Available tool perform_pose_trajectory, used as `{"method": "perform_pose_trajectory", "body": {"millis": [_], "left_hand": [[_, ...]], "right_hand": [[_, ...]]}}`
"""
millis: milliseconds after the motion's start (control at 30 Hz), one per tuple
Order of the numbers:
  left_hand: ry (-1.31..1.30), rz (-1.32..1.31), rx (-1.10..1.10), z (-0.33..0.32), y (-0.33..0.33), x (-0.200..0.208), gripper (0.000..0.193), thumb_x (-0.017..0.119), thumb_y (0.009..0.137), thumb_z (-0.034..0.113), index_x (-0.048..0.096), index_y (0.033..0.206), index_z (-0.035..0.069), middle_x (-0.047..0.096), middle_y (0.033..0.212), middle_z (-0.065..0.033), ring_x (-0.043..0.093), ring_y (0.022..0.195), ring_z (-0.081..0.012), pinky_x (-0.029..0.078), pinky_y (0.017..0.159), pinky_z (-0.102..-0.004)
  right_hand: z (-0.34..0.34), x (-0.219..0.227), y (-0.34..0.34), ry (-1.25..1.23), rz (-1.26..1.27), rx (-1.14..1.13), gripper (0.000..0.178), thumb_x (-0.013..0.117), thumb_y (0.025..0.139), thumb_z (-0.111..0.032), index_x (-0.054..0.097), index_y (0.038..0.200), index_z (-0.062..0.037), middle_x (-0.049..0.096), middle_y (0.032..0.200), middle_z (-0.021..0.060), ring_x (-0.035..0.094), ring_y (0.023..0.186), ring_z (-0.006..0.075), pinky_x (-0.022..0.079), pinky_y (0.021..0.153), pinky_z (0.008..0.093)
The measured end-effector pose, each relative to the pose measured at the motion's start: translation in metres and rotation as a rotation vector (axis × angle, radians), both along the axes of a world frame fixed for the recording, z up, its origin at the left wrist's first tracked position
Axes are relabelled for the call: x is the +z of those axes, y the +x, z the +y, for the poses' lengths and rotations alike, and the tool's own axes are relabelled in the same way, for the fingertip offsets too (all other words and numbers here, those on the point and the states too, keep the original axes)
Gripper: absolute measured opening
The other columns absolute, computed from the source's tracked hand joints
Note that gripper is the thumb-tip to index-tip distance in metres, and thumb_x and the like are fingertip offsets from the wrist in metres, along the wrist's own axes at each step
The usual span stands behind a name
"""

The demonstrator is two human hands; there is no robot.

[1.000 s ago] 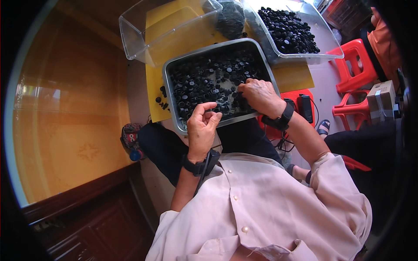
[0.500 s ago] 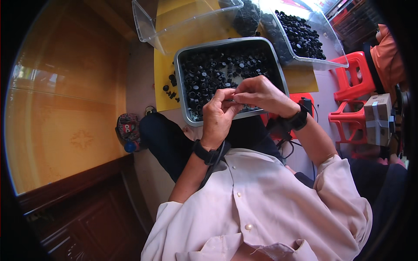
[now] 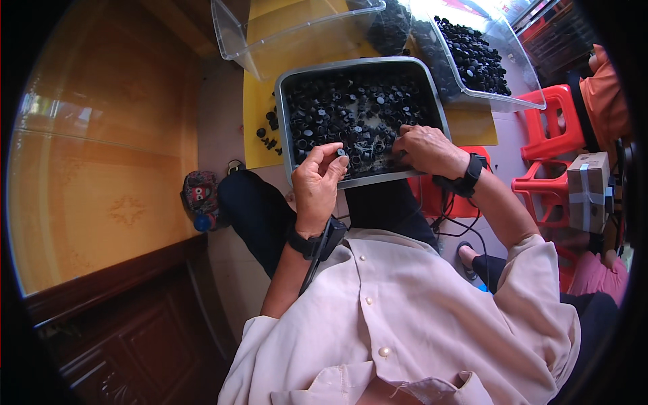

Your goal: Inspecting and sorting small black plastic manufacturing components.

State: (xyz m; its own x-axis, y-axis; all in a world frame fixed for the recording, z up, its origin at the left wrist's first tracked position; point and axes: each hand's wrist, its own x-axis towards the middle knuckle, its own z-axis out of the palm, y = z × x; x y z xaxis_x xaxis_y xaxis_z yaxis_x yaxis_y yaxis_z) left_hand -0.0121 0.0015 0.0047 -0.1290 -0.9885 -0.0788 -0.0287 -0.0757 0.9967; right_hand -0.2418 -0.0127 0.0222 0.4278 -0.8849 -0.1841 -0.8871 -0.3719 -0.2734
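Over the near edge of a grey-rimmed tray (image 3: 442, 115), my left hand (image 3: 318, 181) pinches a small black round cap (image 3: 341, 152) between thumb and fingertips. The tray holds many loose black plastic pieces (image 3: 324, 111), some cap-like and some ring-like. My right hand (image 3: 432, 150) is down inside the tray at its right side, fingers curled among the pieces. Its fingertips are partly hidden, so what they grip does not show.
A clear plastic bin (image 3: 520, 101) of black caps stands at the back right, another clear bin (image 3: 304, 34) at the back left. Loose pieces lie on the yellow board (image 3: 256, 152). Red stools (image 3: 553, 128), a taped carton (image 3: 588, 182) and another person's orange sleeve (image 3: 601, 94) are at right.
My hands, close together above the tray before, have parted. The right has gone down into the tray at the right; the left has shifted slightly left, holding the cap.
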Motion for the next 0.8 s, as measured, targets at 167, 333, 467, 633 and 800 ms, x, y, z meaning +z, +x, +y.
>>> {"method": "perform_pose_trajectory", "body": {"millis": [167,333,467,633,800], "left_hand": [[0.101,-0.007,-0.052,0.002,-0.003,0.003,0.021,0.062,0.087,0.008,0.061,0.107,0.002,0.066,0.088,-0.0036,0.061,0.074,-0.0069,0.05,0.065,-0.0183],[0.126,0.027,-0.07,0.003,-0.005,0.005,0.021,0.062,0.087,0.007,0.061,0.108,0.001,0.067,0.092,-0.0053,0.061,0.076,-0.0073,0.051,0.066,-0.0188],[0.121,0.041,-0.106,0.004,-0.011,0.005,0.021,0.063,0.086,0.007,0.061,0.107,0.003,0.067,0.093,-0.0045,0.061,0.077,-0.007,0.051,0.067,-0.0189],[0.11,0.055,-0.081,0.006,-0.021,0.005,0.019,0.065,0.083,0.001,0.063,0.102,0.002,0.064,0.085,-0.0005,0.058,0.077,-0.0051,0.048,0.068,-0.0185],[0.044,0.007,-0.081,0.007,-0.025,0.003,0.021,0.066,0.08,-0.002,0.064,0.1,0.002,0.066,0.085,-0.0021,0.06,0.076,-0.0067,0.049,0.069,-0.0199]], "right_hand": [[-0.004,-0.006,0.003,0.095,0.233,0.081,0.012,0.062,0.07,-0.008,0.066,0.081,-0.0072,0.06,0.092,0.0131,0.063,0.079,0.0328,0.05,0.067,0.0416],[-0.001,-0.003,-0.004,-0.025,-0.099,-0.078,0.007,0.063,0.071,-0.006,0.065,0.077,-0.0045,0.062,0.087,0.0131,0.063,0.078,0.0331,0.05,0.065,0.0395],[0.004,-0.006,-0.001,-0.111,-0.586,-0.233,0.006,0.063,0.074,-0.002,0.066,0.08,-0.0019,0.064,0.075,0.0111,0.064,0.07,0.0259,0.049,0.062,0.0324],[0.015,-0.005,0.014,0.264,-1.061,-0.448,0.007,0.063,0.079,0.002,0.066,0.085,-0.0005,0.062,0.072,0.0032,0.056,0.068,0.0056,0.046,0.059,0.0213],[0.025,-0.005,0.032,0.289,-1.235,-0.394,0.008,0.063,0.08,0.001,0.066,0.087,0.0001,0.064,0.075,0.0034,0.058,0.071,0.0051,0.048,0.062,0.0213]]}}
